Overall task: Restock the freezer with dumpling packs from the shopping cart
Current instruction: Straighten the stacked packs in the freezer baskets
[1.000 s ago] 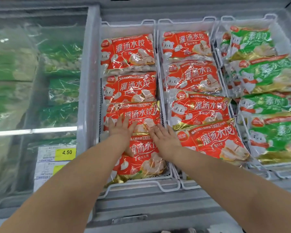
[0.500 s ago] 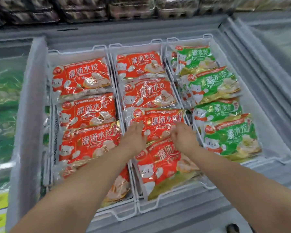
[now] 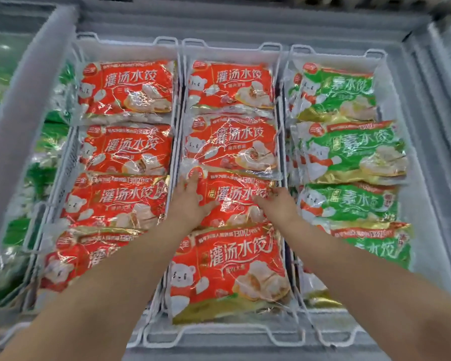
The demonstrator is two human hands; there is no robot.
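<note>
The open chest freezer (image 3: 245,19) holds three white wire baskets of dumpling packs. Red packs fill the left basket (image 3: 126,41) and the middle basket (image 3: 232,46); green packs fill the right basket (image 3: 333,52). My left hand (image 3: 189,204) and my right hand (image 3: 276,205) both lie flat, fingers straight, on the third red pack (image 3: 235,199) of the middle basket, one at each side of it. A nearer red pack (image 3: 227,272) overlaps its lower edge. The shopping cart is out of view.
A frosted divider wall (image 3: 29,121) runs along the left of the baskets, with green packs (image 3: 47,152) beyond it. The freezer's grey rim (image 3: 219,353) crosses the bottom. A sliding-lid track (image 3: 438,100) borders the right side.
Both hands shifted from the left basket's front packs to the middle basket's third red pack. The view swung left, bringing the middle basket to the centre.
</note>
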